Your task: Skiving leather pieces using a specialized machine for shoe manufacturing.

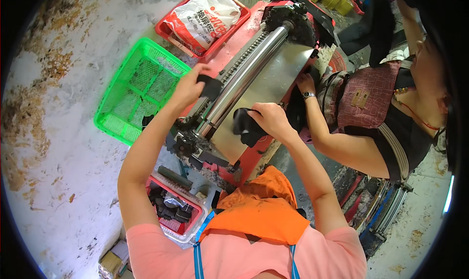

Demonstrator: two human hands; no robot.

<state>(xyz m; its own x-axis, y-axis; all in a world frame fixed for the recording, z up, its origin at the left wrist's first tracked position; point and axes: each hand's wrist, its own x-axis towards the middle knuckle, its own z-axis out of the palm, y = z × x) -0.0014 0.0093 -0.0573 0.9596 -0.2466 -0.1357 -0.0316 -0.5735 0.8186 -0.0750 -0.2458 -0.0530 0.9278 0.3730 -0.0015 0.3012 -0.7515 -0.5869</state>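
Over the far-left side of a roller machine, my left hand (pixel 188 87) pinches a small flat black piece (pixel 211 88), which lies beside the shiny metal roller (pixel 244 81). My right hand (pixel 271 119) grips a bundle of soft black pieces (pixel 248 128) just above the machine's flat metal plate (pixel 273 86), on the near side of the roller. What the black pieces are made of I cannot make out. My right fingertips are partly hidden behind the bundle.
A green plastic basket (pixel 100 117) stands left of the machine. Beyond it a red tray (pixel 161 27) holds a plastic bag (pixel 207 17). Near my left elbow is a red basket (pixel 202 218) of dark pieces. Close on the right, a co-worker's hand (pixel 306 83) reaches toward the machine.
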